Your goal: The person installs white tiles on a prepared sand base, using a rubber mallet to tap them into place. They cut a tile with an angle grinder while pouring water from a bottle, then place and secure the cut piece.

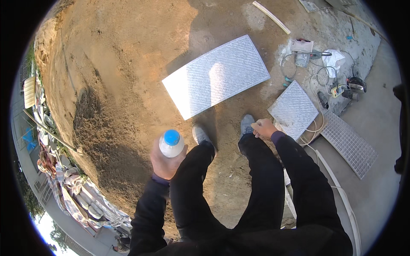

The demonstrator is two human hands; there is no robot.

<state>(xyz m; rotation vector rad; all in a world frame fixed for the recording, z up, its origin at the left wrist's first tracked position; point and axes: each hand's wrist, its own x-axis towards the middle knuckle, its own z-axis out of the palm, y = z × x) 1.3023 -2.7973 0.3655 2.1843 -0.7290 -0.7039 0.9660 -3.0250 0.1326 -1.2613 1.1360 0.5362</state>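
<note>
My left hand (162, 164) is wrapped round a clear plastic bottle (171, 148) with a blue cap, held upright beside my left knee. My right hand (264, 128) is closed, its fingers curled together near my right shoe; whatever they may hold is hidden. On the dirt ahead of my feet lies a large pale rectangular slab (218, 74) with a ridged surface, partly in sunlight. A smaller slab (293, 110) of the same look rests to the right, just beyond my right hand.
Power tools (356, 84), cables and a white bag (333, 63) lie at the far right. A metal grating (350, 144) is on the concrete, with a pale hose (339, 190) near it. Dark loose soil (106, 141) and piled tarpaulins (81, 194) are at left.
</note>
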